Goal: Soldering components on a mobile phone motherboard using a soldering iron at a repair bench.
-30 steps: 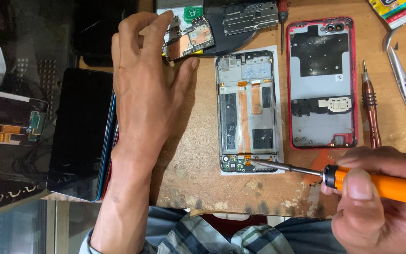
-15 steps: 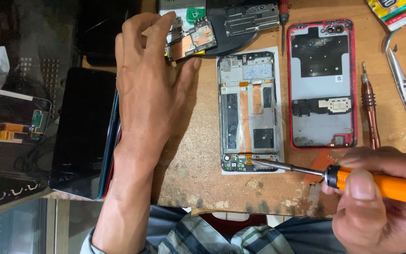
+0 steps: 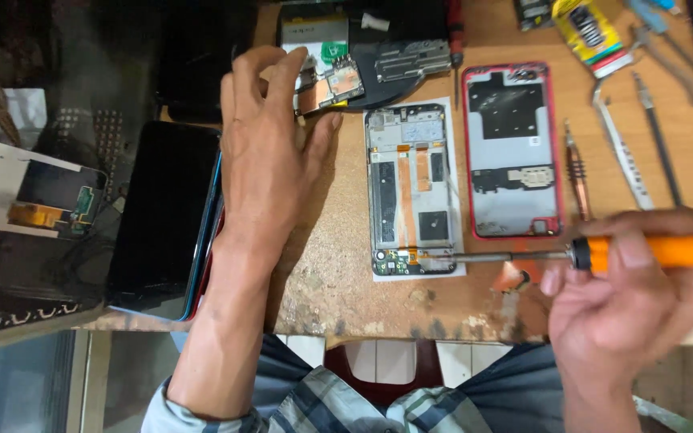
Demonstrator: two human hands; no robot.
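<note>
Nearest, right: right hand (image 3: 631,301) wrapped around one orange-handled screwdriver (image 3: 659,251), held level, tip resting at the near end of the opened phone body (image 3: 411,188). Grip closed tight on the handle.

Near middle: phone body lying face-down on one white sheet (image 3: 459,271), back removed, inner frame and copper strips exposed. Small board at the near end in place (looks like the part under work). Far end showing a bare metal plate.

Just right of it: one red back cover (image 3: 512,152), inside up, lying apart from the body. Stripping well along, by the look of it: cover off, circuit board out; near-end board not yet lifted.

Left: left hand (image 3: 270,152) stretched far across the wooden bench (image 3: 338,281), fingertips touching one loose circuit board (image 3: 332,84) on a dark pad (image 3: 399,40). Fingers spread, pressing or pinching lightly; cannot tell whether the board is truly gripped.

Far left: one dark phone or screen panel (image 3: 162,216) face-down at the bench edge; one white screen part with an orange ribbon (image 3: 30,196) beyond it.

Right, farther: one copper-coloured driver (image 3: 577,172), one pair of tweezers (image 3: 621,148), one thin dark probe (image 3: 658,136).

Farthest: one metal shield plate (image 3: 412,60) on the pad, one yellow packet (image 3: 589,32) (other tools at the far right corner too cut off to count).
</note>
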